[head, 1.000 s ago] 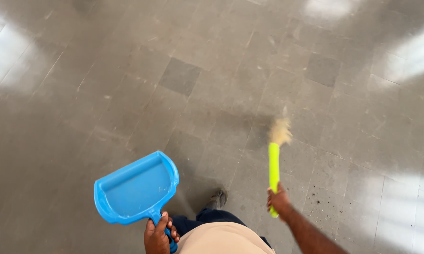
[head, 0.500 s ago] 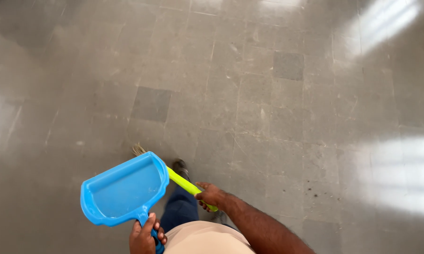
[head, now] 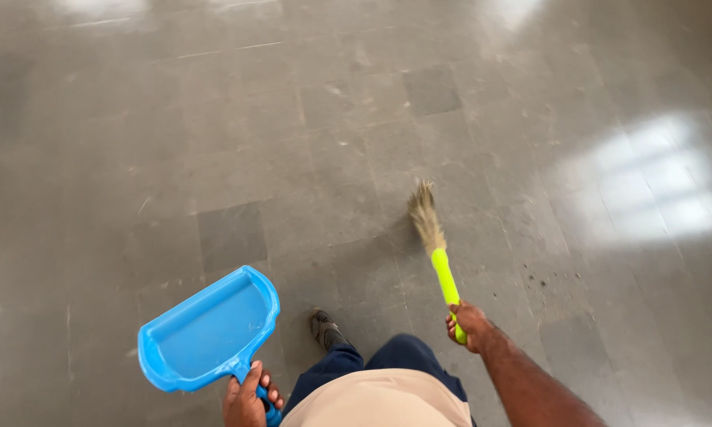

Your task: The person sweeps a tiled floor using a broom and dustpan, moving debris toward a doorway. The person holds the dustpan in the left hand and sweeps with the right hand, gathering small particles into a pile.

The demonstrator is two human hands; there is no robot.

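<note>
My right hand (head: 471,323) is clenched around the yellow-green handle of a short broom (head: 439,253), its straw head (head: 425,215) ahead of my fist, seemingly brushing the grey floor (head: 293,142). It looks light, bristles soft; the stiff handle is the place to grasp. My left hand (head: 247,395) grips the blue dustpan (head: 207,330) by its stem, the tray just above my knuckles.

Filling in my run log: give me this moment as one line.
left hand: holds blue dustpan off floor | right hand: grips green-handled broom, bristles toward grey tiled floor | dark specks right of broom
</note>
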